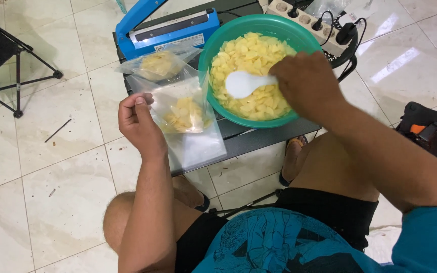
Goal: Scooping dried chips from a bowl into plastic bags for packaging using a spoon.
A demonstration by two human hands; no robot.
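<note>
While my left hand (138, 123) pinches the clear bag (188, 119), my right hand (307, 83) at two o'clock grips a white spoon (246, 83) over the green bowl (228, 38)

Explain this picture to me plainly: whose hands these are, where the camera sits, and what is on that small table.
There is one picture, taken by a camera worn on a seated person's head, looking down at their own knees and hands. The left hand pinches open a clear plastic bag partly filled with pale yellow chips. The right hand holds a white plastic scoop over a green bowl full of the same chips. Behind them on the small dark table lie a second filled bag, a blue heat sealer and a power strip.
</note>
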